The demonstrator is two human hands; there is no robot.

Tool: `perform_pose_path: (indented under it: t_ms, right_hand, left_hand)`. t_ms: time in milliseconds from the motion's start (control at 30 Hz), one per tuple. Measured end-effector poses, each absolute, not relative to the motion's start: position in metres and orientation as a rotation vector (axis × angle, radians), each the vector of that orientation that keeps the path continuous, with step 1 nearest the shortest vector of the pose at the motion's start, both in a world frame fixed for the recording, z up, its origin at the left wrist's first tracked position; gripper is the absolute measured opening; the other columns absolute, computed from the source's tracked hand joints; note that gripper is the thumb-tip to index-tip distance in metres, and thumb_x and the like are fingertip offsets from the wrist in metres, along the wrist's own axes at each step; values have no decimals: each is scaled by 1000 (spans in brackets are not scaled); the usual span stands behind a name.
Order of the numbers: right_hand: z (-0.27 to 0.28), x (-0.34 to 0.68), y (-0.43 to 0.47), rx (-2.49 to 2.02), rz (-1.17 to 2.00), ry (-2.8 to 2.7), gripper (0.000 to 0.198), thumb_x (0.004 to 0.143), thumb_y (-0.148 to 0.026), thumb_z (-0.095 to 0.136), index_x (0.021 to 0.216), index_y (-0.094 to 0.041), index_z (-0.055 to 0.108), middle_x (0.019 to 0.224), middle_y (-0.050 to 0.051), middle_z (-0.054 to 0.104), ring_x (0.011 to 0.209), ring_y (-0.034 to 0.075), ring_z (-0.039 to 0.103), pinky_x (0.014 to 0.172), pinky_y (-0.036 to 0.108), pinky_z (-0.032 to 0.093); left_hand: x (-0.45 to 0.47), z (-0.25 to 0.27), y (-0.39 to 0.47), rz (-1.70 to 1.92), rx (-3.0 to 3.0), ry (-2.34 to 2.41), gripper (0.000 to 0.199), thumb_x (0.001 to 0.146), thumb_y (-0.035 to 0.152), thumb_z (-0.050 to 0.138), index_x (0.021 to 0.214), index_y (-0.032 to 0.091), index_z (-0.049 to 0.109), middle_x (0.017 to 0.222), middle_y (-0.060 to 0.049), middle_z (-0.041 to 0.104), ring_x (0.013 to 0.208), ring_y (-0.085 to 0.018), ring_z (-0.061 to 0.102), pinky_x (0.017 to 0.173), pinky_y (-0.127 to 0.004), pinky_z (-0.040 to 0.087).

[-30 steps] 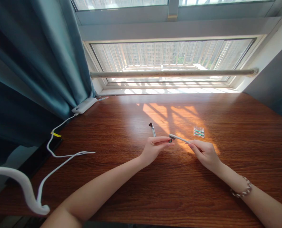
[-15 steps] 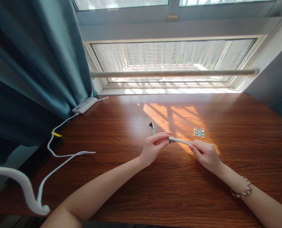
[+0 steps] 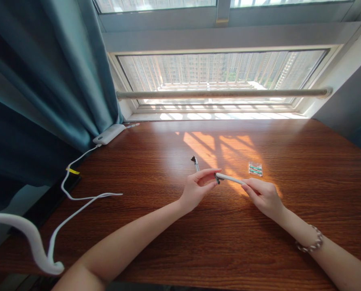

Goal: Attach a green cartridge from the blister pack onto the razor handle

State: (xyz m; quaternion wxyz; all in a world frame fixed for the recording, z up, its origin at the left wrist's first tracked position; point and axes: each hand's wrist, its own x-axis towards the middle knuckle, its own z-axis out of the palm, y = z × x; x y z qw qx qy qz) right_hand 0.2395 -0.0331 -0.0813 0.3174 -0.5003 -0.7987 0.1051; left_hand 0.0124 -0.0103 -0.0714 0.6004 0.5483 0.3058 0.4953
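A white-handled razor (image 3: 230,178) with a dark grey head is held between my two hands above the table. My right hand (image 3: 264,196) is closed on the handle's end, thumb and fingers pinched together. At the other end, my left hand (image 3: 195,190) grips the dark head between thumb and fingertips, which partly hide it. Just beyond my left hand lies a silver stick with a black end (image 3: 195,161); its lower part is hidden behind the fingers. A small clear packet with green strips (image 3: 255,169) rests on the table beyond my right hand.
A white device (image 3: 109,134) sits by the curtain (image 3: 86,72) at the back left, with a white cable (image 3: 77,199) trailing across the table (image 3: 180,250). A curved white tube (image 3: 31,238) rises at the near left. The window rail (image 3: 223,94) spans the back.
The razor's head has turned slightly between my left fingertips, showing more of its dark edge below. Both hands stay nearly in the same place.
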Motion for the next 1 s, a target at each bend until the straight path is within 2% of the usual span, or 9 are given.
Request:
perform_pose_path:
  t_ms: [100, 267, 500, 1000]
  right_hand:
    - [-80, 240, -33, -1300, 259, -2105, 27, 86, -33, 43, 86, -18, 66, 72, 5, 66, 61, 14, 59, 58, 23, 41]
    - [-79, 240, -33, -1234, 270, -2151, 27, 86, -33, 44, 88, -17, 66, 63, 3, 62, 55, 12, 55, 53, 22, 38]
    - [-81, 240, -32, -1339, 238, -2117, 28, 86, -35, 44, 83, -18, 66, 68, 4, 64, 59, 13, 57, 58, 22, 39]
    - [-82, 238, -30, -1380, 174, -2079, 32, 87, -37, 42, 82, -19, 68, 64, 3, 64, 57, 13, 57, 53, 21, 38]
  left_hand:
    - [13, -74, -9, 1167, 1208, 673, 40, 69, 14, 65, 108, 16, 53, 113, -12, 61, 103, -21, 57, 90, -35, 46]
    - [14, -78, -7, 1207, 1187, 576, 44, 70, 12, 64, 110, 18, 47, 114, -12, 60, 103, -22, 57, 88, -38, 45]
    - [14, -80, -7, 1206, 1193, 571, 43, 70, 9, 64, 109, 17, 47, 115, -13, 59, 107, -23, 54, 92, -38, 42]
    - [15, -80, -8, 1126, 1148, 537, 49, 70, 6, 62, 114, 17, 44, 119, -15, 57, 111, -23, 51, 94, -37, 40]
